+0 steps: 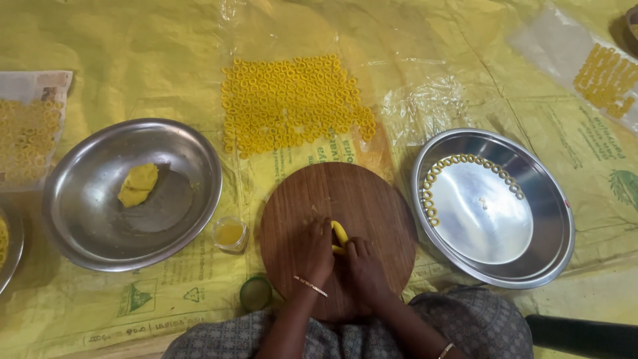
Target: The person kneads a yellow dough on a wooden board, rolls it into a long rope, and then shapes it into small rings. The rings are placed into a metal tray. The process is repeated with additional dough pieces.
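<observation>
Pinching soft yellow dough piece (both hands) on round wooden board.

This looks like a home food-making spot set up on the floor: a yellow plastic sheet covers the ground, with a round wooden board at six o'clock, steel plates at nine and three, and rows of yellow dough rings at twelve.

The floor is covered by a yellow plastic sheet, creased and printed with green markings. A clear plastic film lies over its centre and right, reflecting overhead light as bright glare. A second clear film lies at upper right. A dark cylindrical object occupies the lower right corner. No walls or windows are in view.
</observation>
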